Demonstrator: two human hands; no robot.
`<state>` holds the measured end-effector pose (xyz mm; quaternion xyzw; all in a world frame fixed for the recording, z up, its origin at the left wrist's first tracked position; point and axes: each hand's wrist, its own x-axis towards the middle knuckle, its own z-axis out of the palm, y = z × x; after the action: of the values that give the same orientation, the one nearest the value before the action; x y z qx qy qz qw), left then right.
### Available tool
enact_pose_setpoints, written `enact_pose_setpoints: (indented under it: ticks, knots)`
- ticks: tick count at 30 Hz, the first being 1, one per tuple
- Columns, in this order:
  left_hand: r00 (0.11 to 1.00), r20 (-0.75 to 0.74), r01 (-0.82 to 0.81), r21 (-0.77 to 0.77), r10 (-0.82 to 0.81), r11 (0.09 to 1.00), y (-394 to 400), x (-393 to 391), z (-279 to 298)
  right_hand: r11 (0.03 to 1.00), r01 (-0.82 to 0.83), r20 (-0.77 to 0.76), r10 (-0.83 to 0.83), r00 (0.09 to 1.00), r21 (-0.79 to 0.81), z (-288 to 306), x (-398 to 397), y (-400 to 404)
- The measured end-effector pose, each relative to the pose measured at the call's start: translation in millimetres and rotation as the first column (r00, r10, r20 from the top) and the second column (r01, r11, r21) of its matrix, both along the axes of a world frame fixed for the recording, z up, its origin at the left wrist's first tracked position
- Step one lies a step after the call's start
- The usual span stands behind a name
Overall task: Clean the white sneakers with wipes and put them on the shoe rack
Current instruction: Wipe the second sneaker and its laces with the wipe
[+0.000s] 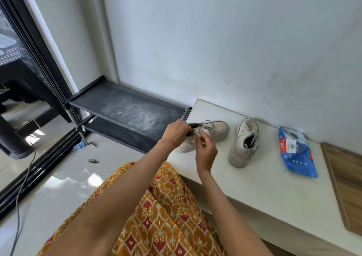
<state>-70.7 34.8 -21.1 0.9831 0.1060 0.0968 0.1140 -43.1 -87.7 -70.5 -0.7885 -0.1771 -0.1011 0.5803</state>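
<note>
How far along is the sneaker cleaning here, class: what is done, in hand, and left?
Done: nothing is clearly finished; the rack holds no shoes. In hand: the left hand grips the collar of one sneaker on the bench while the right hand holds a wipe to its side. Left: the other sneaker stands untouched beside the wipes pack; both must go on the rack.

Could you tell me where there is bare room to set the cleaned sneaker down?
The shoe rack's top shelf is bare, though dusty. The white bench is free in front of the second sneaker and wipes pack. It is crowded around the held sneaker.
</note>
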Motion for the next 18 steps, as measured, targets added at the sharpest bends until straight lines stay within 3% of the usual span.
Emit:
enact_pose_setpoints:
  ticks: [4,8,11,13,16,18]
  knots:
    - [0.984,0.134,0.117,0.025,-0.120,0.993,5.9,-21.7,-7.8,0.999,0.048,-0.009,-0.048,0.999,0.014,6.5,20.0,8.9]
    - [0.981,0.150,0.111,0.072,-0.121,0.991,-0.6,-33.6,-22.4,0.991,0.085,-0.106,-0.097,0.990,-0.107,-27.4,16.3,-4.8]
    - [0.980,0.175,0.084,0.064,-0.094,0.994,-3.7,-32.9,-26.4,0.971,-0.019,-0.237,-0.039,0.971,-0.238,-40.9,9.8,-20.9]
    - [0.980,0.183,0.069,0.069,-0.080,0.995,-3.0,-34.1,-28.7,0.984,0.021,-0.222,-0.061,0.973,-0.179,-32.0,9.3,-21.7]
    - [0.979,0.198,0.030,0.043,-0.038,0.999,-5.3,-35.9,-30.2,0.977,0.207,-0.237,-0.189,0.953,0.056,-6.9,8.3,-6.3]
    - [0.976,0.217,0.020,0.034,-0.027,0.999,-6.7,-36.1,-31.3,0.960,0.237,-0.246,-0.197,0.949,0.147,0.6,6.2,7.8]
